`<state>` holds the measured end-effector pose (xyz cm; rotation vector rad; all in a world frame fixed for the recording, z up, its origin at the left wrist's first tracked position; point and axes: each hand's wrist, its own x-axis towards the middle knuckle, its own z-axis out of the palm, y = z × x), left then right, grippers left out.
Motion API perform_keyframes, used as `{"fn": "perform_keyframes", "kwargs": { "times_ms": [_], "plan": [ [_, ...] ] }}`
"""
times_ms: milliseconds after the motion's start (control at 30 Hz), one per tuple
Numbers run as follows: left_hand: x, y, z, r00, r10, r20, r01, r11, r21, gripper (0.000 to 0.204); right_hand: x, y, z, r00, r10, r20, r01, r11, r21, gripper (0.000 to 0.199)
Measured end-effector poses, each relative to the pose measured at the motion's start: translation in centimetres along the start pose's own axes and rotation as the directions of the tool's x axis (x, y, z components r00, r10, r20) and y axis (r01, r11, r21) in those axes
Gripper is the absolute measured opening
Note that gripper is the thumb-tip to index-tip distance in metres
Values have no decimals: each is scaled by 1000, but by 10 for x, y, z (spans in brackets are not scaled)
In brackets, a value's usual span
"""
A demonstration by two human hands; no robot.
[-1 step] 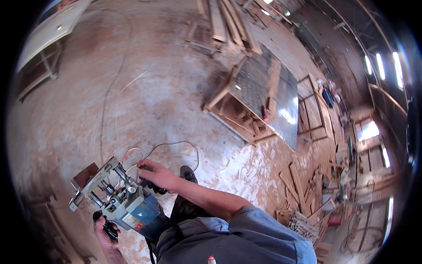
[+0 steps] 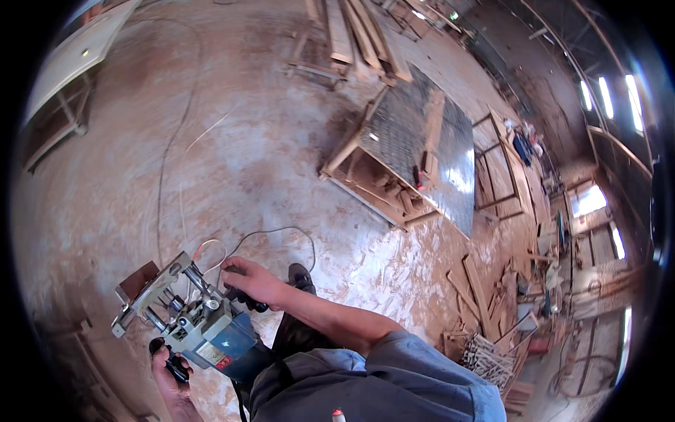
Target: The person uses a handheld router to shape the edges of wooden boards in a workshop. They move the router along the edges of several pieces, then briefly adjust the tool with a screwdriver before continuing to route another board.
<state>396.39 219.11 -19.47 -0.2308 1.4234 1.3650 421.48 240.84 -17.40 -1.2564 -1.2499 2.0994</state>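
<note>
A blue and grey plunge router [image 2: 235, 337] is held tilted against the front of my body, its base plate [image 2: 151, 295] facing away from me toward the far left. My left hand [image 2: 169, 373] wraps around its black side handle. The opposite black handle is gripped by my right hand [image 2: 249, 280], its fingers partly hidden behind the knob. A brown plate [image 2: 136, 281] sits beyond the router's base. Pale and reddish wires [image 2: 209, 252] loop close to the base, and I cannot tell what they join.
To the right front stands a dark-topped workbench [image 2: 404, 116] carrying a wooden board and a red-tipped tool. Boards [image 2: 351, 32] lie on a stand behind it. Scrap wood [image 2: 478, 295] is piled at right. A pale table [image 2: 77, 60] stands far left. Cables cross the dusty floor [image 2: 232, 162].
The view has shifted slightly, so the bench and floor cables appear a little further left. Both hands keep their hold on the router, which has barely moved.
</note>
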Motion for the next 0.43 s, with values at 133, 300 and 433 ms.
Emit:
{"fn": "perform_keyframes", "kwargs": {
  "times_ms": [133, 300, 433],
  "plan": [
    [4, -16, 132, 999, -14, 52, 4, 983, 186, 38, -15, -19, -117, 990, 79, -116, -63, 989, 137, 38],
    [19, -56, 322, 974, -140, 179, 79, 946, 314, 23, -41, -41, -291, 952, -74, -297, 134, 973, 187, 41],
    [62, -94, 473, 875, -274, 400, 33, 856, 515, 33, -62, -64, -382, 926, 55, -374, 57, 958, 281, 40]
  ]
}}
